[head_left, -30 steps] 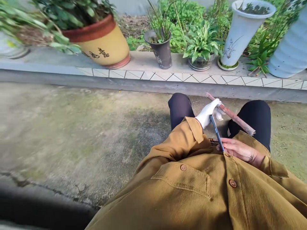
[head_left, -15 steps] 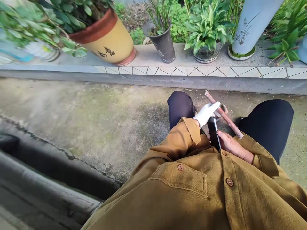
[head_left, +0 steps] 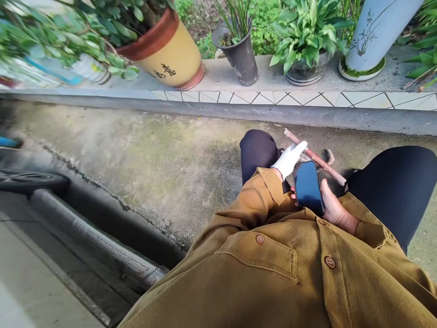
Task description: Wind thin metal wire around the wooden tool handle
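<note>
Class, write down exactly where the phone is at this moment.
In the head view, right of centre, the phone is held in the bare right hand, just below the reddish stick and beside the gloved left hand.

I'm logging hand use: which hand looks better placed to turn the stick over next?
Probably the left hand: gloved, it has hold of the stick, while the bare right hand is taken up with the dark-screened phone.
</note>
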Available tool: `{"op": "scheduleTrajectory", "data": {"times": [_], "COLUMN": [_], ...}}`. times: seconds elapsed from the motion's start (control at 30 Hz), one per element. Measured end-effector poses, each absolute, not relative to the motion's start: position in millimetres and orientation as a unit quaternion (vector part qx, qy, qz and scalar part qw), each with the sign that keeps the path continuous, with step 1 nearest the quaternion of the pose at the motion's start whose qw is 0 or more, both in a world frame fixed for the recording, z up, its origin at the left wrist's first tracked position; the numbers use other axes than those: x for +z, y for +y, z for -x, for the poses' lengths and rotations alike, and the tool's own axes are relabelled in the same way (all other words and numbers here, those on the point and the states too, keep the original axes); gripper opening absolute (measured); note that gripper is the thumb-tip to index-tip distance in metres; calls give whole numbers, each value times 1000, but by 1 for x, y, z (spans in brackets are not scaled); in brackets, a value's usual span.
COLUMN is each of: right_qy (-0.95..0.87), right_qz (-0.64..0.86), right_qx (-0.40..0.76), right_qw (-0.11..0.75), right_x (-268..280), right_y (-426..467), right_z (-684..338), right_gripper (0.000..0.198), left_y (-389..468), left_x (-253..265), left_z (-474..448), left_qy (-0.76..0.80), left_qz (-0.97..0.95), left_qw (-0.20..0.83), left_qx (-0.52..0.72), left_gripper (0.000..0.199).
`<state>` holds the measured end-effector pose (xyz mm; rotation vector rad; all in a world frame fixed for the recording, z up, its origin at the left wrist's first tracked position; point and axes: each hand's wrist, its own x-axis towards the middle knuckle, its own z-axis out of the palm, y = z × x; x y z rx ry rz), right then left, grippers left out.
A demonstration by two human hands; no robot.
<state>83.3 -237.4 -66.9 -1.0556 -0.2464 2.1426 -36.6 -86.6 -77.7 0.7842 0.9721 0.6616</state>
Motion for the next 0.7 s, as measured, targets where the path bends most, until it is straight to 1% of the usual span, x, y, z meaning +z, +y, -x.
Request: {"op": "scheduleTrajectory", "data": {"times": [0.07,0.2,0.4,0.6,0.7], "right_qy": [-98,-91,-103,-117,-113], "right_qz": [402,395,371,366,362], "right_qx": [836,844,861,856,858], "right_qw": [360,351,333,347,346], "right_x": [-67,-69,-71,-73,-73], "right_y": [-238,-242,-246,-247,-248], "right_z": [-84,-85,-87,-88,-88], "right_gripper": [75,74,87,85,87], "left_y": [-78,-64,-60,-62,-62], "left_x": [-79,-84,-84,-86,-86], "left_z": [38,39,35,35,35], "left_qy": [446,416,392,385,393], "left_qz": [-316,-271,-258,-262,-264], "left_qw": [778,787,797,797,792], "left_qx": [309,367,381,385,386], "left_gripper": [47,47,51,54,53]}}
